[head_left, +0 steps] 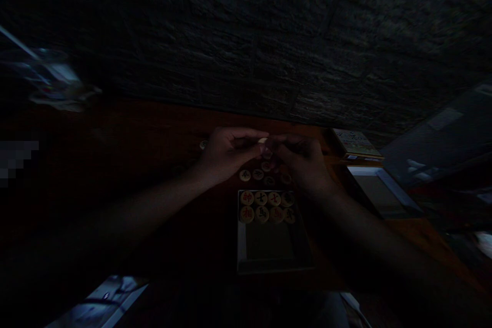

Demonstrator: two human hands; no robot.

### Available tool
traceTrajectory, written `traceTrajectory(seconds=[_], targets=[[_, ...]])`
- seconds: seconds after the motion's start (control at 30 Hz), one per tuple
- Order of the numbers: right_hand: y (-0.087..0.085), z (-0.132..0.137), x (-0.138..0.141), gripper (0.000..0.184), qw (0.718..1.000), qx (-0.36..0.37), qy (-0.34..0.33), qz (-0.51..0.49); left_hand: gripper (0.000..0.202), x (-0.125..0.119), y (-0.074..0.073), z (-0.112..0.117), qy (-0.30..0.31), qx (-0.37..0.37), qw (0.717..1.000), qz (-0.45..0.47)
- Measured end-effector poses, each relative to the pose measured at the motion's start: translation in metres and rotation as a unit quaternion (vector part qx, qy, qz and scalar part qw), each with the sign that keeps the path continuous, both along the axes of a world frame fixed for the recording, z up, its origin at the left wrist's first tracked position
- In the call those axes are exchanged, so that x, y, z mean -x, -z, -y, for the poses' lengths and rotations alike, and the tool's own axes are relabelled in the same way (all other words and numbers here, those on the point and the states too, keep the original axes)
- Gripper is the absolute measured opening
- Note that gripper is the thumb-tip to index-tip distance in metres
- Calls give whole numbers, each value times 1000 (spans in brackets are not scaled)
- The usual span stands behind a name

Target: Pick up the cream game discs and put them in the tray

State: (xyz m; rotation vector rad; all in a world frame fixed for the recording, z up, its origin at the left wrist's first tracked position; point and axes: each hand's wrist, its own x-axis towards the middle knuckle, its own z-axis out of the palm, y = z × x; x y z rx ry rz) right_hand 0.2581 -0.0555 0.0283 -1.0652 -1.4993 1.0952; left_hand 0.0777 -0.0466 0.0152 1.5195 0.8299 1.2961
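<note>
Ahead of me, my left hand (230, 154) and my right hand (303, 156) meet at the fingertips over the table. Between them is a pale round Chinese chess piece (263, 140), pinched by my left thumb and fingers. My right fingertips are closed against its right side, though dimness hides their exact hold. Several loose chess pieces (245, 175) lie flat just below the hands. Nearer to me, an open shallow box (241, 246) holds two rows of pieces with red and dark characters (247, 198) at its far end; bare bottom shows at its near end.
A wooden table (146, 133) stands against a dark stone-textured wall (238, 51). On the right are a printed box (355, 143) and an open shallow tray or lid (403, 197). A blurred clear container (57, 79) is at far left. One loose piece (203, 144) lies beside my left hand.
</note>
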Motion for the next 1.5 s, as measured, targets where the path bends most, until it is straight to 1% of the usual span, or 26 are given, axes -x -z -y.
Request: traceTrajectory(seconds=[0.13, 0.2, 0.43, 0.57, 0.73, 0.8, 0.9, 0.97, 1.1, 1.23, 1.33, 1.43, 1.5], targets=[[3, -1, -1, 36, 1000, 6, -11, -20, 24, 0, -4, 2, -20, 48, 999, 16], [4, -2, -1, 37, 1000, 4, -12, -28, 21, 1, -6, 4, -28, 53, 998, 8], [3, -2, -2, 40, 1000, -5, -7, -16, 25, 2, 0, 1, 15, -15, 1000, 13], [1, -1, 0, 40, 1000, -28, -7, -4, 29, 1, 2, 0, 32, -20, 999, 18], [0, 0, 1, 39, 999, -31, 14, -2, 33, 2, 4, -2, 27, -15, 999, 25], [0, 0, 1, 37, 999, -33, 22, -10, 34, 2, 4, -3, 13, 2, 999, 32], [1, 1, 1, 38, 999, -42, 26, 0, 30, 2, 3, -3, -4, 56, 997, 48], [3, 1, 0, 40, 998, -53, 26, 11, 24, 2, 2, -3, 8, 89, 992, 84], [7, 2, -3, 40, 998, -64, 22, 17, 15, 1, 0, -5, 59, 140, 973, 173], [6, 3, -5, 40, 995, -74, 21, 64, 13, 1, -1, -8, 65, 169, 963, 200], [7, 2, -7, 39, 986, -118, 37, 109, 20, 2, -1, -9, 68, 179, 960, 202], [9, 0, -10, 35, 971, -175, 47, 155, 24, 2, -1, -10, 64, 181, 960, 205], [10, -1, -12, 33, 963, -197, 51, 176, 27, 2, 0, -10, 60, 179, 961, 204]])
